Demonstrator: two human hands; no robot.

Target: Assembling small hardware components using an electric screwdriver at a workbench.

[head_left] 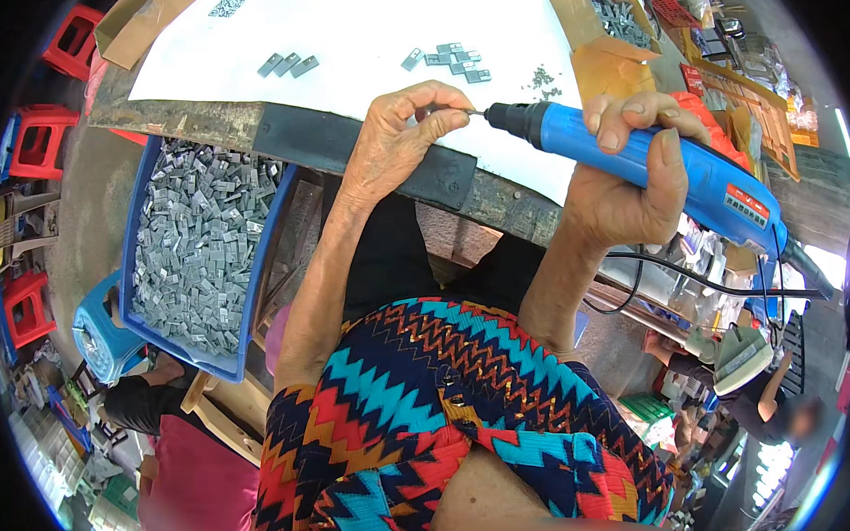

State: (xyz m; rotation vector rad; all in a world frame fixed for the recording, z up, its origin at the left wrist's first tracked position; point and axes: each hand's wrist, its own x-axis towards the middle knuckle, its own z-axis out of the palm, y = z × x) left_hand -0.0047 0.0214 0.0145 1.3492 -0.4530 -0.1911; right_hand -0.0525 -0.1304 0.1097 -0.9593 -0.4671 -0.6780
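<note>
My right hand (624, 202) is wrapped round a blue electric screwdriver (713, 187), held nearly level and pointing left. Its black nose ends in a thin bit (478, 112). At the bit's tip, the thumb and forefinger of my left hand (384, 152) are pinched together; whatever sits between them is too hidden to name. Beyond my hands, a white sheet (358, 29) covers the table. Small grey rectangular pieces lie on it: three in a slanted row (287, 66) and several in a loose cluster (462, 61). A scatter of tiny dark parts (542, 80) lies right of them.
A blue crate (138, 227) full of grey pieces rests on a blue stool (100, 334) at left. Cardboard boxes (153, 17) flank the sheet. The screwdriver's black cord (696, 286) hangs at right. Red stools (43, 144) stand far left; other people (198, 473) sit nearby.
</note>
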